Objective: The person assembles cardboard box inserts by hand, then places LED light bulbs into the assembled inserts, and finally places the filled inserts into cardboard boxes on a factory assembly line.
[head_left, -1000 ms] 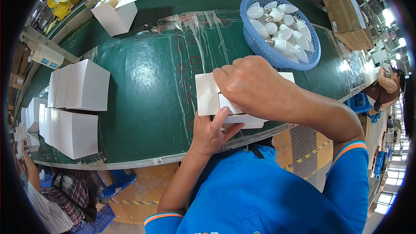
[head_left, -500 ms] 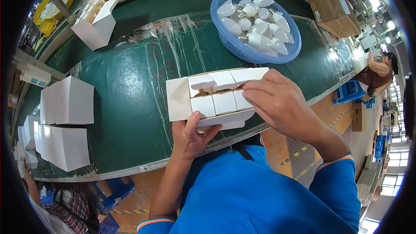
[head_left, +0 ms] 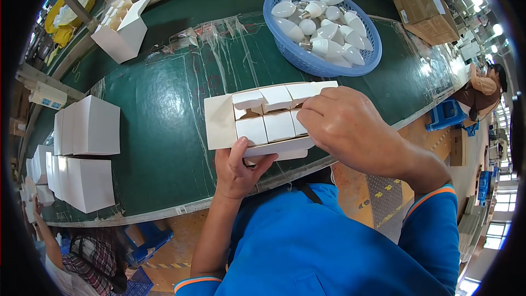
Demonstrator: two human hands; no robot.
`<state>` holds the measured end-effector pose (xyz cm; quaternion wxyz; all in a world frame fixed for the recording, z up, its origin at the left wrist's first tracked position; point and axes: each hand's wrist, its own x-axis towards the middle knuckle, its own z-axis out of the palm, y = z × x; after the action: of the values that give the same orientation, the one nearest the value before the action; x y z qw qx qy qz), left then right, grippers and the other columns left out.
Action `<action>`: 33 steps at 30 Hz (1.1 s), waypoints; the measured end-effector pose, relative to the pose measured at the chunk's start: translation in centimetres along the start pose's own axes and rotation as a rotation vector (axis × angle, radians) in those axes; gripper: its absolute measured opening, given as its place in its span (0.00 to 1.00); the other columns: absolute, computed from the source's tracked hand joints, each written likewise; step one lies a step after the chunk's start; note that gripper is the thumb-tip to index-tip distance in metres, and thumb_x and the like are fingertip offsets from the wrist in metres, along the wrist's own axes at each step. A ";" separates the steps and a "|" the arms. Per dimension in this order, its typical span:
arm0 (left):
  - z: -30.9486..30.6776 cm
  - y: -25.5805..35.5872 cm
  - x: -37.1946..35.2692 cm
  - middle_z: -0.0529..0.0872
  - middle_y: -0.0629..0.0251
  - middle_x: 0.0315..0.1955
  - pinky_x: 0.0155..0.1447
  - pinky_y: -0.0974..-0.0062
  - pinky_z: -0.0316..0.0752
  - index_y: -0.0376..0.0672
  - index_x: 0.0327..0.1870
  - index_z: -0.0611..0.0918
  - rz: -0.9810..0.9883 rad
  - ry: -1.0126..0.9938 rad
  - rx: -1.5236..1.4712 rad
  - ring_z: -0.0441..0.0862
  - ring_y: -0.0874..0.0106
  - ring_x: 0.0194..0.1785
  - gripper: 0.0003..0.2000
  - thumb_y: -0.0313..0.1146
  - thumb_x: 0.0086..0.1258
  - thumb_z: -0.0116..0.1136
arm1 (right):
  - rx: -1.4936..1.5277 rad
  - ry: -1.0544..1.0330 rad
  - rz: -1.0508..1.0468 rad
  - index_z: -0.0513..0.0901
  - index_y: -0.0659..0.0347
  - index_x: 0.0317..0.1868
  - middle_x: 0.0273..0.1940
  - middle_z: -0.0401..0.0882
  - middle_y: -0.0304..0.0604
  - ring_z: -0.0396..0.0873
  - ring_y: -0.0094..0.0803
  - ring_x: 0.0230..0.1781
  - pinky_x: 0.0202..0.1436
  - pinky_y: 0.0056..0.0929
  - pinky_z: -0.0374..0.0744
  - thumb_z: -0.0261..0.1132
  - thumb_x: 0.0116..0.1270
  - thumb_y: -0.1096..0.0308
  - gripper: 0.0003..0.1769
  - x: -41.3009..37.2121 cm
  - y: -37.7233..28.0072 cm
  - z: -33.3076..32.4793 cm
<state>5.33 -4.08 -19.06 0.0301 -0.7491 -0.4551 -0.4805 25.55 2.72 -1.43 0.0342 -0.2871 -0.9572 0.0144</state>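
Note:
A white carton [head_left: 219, 123] lies open in front of me, tilted up, with several small white boxes [head_left: 279, 126] inside in two rows. Flaps of the back-row boxes stand partly open. My left hand [head_left: 239, 170] grips the carton's near wall, thumb on the front edge and fingers underneath. Over the carton's right end, my right hand [head_left: 342, 126] has its fingers pressed together at the flaps of the right-hand small boxes; what they pinch is hidden. Beyond the carton is a blue basket [head_left: 296, 59] of white bulbs [head_left: 327, 47].
White cartons [head_left: 96, 126] stand at the left on the green table [head_left: 159, 98]. An open carton [head_left: 121, 41] with small boxes is at the back left, a brown cardboard box [head_left: 419, 5] at the back right. Co-workers sit at lower left [head_left: 90, 263] and far right [head_left: 485, 90].
The carton and my left hand have shifted slightly left. My right hand has turned, its knuckles now further over the carton's right end.

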 end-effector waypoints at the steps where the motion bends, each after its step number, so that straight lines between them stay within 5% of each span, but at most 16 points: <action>1: 0.0 0.0 0.0 0.72 0.52 0.47 0.46 0.59 0.71 0.40 0.63 0.58 -0.001 0.004 -0.008 0.73 0.55 0.44 0.47 0.40 0.47 0.82 | -0.032 -0.045 -0.012 0.76 0.63 0.32 0.34 0.78 0.46 0.77 0.42 0.36 0.41 0.37 0.76 0.65 0.50 0.72 0.09 0.2 0.0 -0.1; 5: -0.1 0.2 0.5 0.72 0.52 0.47 0.45 0.59 0.71 0.41 0.63 0.59 0.001 0.024 -0.023 0.73 0.56 0.44 0.46 0.39 0.47 0.82 | -0.011 -0.007 -0.041 0.76 0.62 0.31 0.34 0.79 0.46 0.77 0.40 0.34 0.38 0.36 0.76 0.64 0.48 0.72 0.09 0.8 -0.1 0.3; 7: -0.2 0.5 0.6 0.77 0.53 0.47 0.42 0.57 0.77 0.54 0.63 0.61 -0.110 0.025 -0.112 0.78 0.51 0.45 0.44 0.33 0.47 0.80 | -0.191 0.200 -0.102 0.75 0.62 0.25 0.24 0.76 0.45 0.79 0.38 0.29 0.32 0.35 0.76 0.63 0.49 0.70 0.06 0.7 -0.2 1.4; 11: -0.1 0.5 0.5 0.77 0.53 0.48 0.43 0.57 0.77 0.54 0.62 0.61 -0.120 0.029 -0.130 0.78 0.51 0.46 0.43 0.32 0.47 0.80 | -0.166 0.113 -0.048 0.79 0.62 0.35 0.33 0.79 0.45 0.79 0.39 0.34 0.36 0.37 0.76 0.64 0.49 0.73 0.10 0.1 -0.1 1.3; 13: 0.0 0.4 0.6 0.77 0.52 0.48 0.42 0.56 0.77 0.54 0.62 0.61 -0.078 0.044 -0.109 0.78 0.50 0.46 0.42 0.32 0.48 0.79 | -0.044 0.274 -0.077 0.76 0.59 0.27 0.25 0.76 0.42 0.79 0.38 0.29 0.31 0.34 0.75 0.64 0.48 0.71 0.05 0.3 0.8 1.7; 19: -0.1 0.4 0.9 0.76 0.50 0.50 0.42 0.56 0.77 0.54 0.64 0.61 -0.059 0.051 -0.095 0.78 0.50 0.47 0.43 0.32 0.48 0.79 | 0.082 0.521 -0.067 0.79 0.60 0.28 0.26 0.76 0.42 0.76 0.39 0.30 0.34 0.35 0.75 0.65 0.50 0.70 0.05 1.1 -0.5 0.7; 22: 0.1 0.4 0.9 0.76 0.50 0.51 0.42 0.55 0.77 0.54 0.64 0.61 -0.064 0.057 -0.114 0.77 0.49 0.48 0.43 0.31 0.48 0.79 | 0.182 0.259 -0.084 0.83 0.60 0.39 0.35 0.82 0.40 0.77 0.39 0.35 0.40 0.35 0.76 0.69 0.48 0.76 0.14 1.1 -1.7 0.2; 33: 0.0 0.4 0.9 0.76 0.51 0.50 0.41 0.56 0.77 0.55 0.64 0.61 -0.071 0.067 -0.140 0.77 0.50 0.47 0.44 0.31 0.48 0.79 | 0.014 0.095 -0.074 0.80 0.62 0.34 0.30 0.78 0.40 0.72 0.37 0.35 0.39 0.35 0.75 0.68 0.46 0.73 0.12 2.7 -1.5 0.5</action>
<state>5.74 -3.66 -18.24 -0.0241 -0.7160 -0.4455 -0.5369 22.41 2.97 -1.66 0.0823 -0.2518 -0.9642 0.0059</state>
